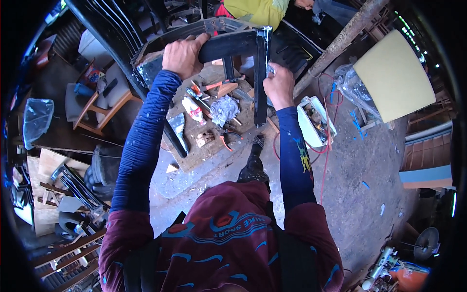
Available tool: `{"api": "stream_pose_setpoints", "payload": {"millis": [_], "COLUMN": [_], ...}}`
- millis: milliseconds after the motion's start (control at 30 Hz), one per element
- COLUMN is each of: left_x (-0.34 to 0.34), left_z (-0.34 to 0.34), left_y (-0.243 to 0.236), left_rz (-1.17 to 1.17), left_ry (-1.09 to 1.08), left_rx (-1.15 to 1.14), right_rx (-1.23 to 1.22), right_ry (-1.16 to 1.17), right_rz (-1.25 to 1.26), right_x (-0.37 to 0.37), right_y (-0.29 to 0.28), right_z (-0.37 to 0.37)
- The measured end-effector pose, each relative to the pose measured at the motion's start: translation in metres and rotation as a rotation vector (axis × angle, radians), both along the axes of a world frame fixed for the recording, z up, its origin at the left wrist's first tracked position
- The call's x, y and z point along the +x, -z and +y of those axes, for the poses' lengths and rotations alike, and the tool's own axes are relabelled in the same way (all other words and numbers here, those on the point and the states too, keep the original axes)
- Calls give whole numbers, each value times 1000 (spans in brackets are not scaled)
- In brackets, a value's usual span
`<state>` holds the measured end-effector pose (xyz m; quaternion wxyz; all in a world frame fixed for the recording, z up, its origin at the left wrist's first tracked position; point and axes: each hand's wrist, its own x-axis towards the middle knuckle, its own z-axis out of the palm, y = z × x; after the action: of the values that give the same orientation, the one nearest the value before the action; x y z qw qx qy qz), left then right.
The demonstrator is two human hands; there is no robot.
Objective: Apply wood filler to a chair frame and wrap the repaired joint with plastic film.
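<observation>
A black wooden chair frame stands in front of me, with white patches along one corner and down the edge of its front leg. Curled over the frame's near rail is my left hand, closed on it. My right hand is closed beside that leg, just below the whitened corner, its fingertips pinching something small and greyish. What that piece is cannot be made out. Under the frame, a wooden board carries a crumpled cloth, a hammer, orange-handled pliers and a white-and-red tube.
A white bin of tools and a red hose are right of the board. A cream padded panel stands farther right, past a rusty pole. Grey upholstered chairs are at left. Someone in a yellow top is beyond the frame.
</observation>
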<state>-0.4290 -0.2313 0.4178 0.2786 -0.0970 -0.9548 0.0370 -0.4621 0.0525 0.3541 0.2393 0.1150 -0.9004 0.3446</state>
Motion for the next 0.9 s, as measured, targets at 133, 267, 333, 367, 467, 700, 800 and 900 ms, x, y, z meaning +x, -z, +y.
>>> {"api": "stream_pose_setpoints", "payload": {"millis": [133,267,333,367,467,700,800,900], "left_x": [0,0,4,4,2,2,5,4], "left_z": [5,3,5,2,-3,1,2,5], "left_y": [-4,-4,-11,-8,-3,-5,-6,-12], "left_rz": [-69,-83,-131,-133,-78,-66,-127,-113], "left_ry": [-24,-37,-57,-57,-5,6,-53,-20], "left_rx": [30,43,56,54,47,45,53,49], "right_rx": [95,-207,-316,-152,-103,24,122,-58], "right_ry": [-28,-146,-221,-175,-173,61,125,25], "right_rz": [-159,-156,-142,-101,-206,261,210,241], "right_x": [-2,4,5,8,18,0,24,14], "right_y": [-7,16,20,7,-33,-16,-9,-5], "right_z": [12,23,31,30,33,-22,-65,-40]}}
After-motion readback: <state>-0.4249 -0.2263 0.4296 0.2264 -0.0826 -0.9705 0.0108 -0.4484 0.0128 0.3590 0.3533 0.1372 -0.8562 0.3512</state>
